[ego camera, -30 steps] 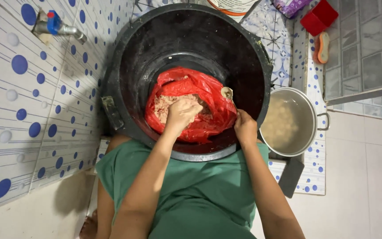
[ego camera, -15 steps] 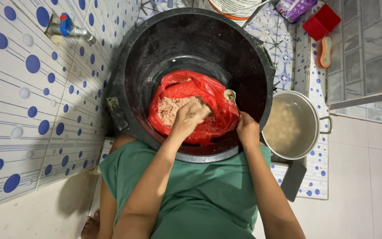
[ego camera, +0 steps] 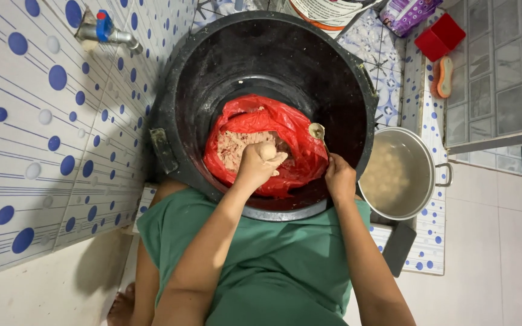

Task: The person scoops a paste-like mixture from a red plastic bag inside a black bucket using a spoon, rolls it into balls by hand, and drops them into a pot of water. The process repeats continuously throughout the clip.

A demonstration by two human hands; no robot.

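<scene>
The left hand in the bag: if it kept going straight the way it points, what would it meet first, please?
The left hand points down into the red bag, so it would probably meet the pale mash there first, though depth is hard to judge.

Hands [ego camera: 260, 162] in red bag [ego camera: 294, 130] (black tub [ego camera: 212, 72])

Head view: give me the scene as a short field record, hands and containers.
left hand: closed in a fist, pressed into the pale crumbly mass inside the red plastic bag
right hand: gripping the bag's edge at the near rim
bag location: inside the large round black tub
beside tub: round metal pot holding cloudy liquid, on the right
wall: blue-dotted white tiles with a metal tap
clothing: green garment
</scene>
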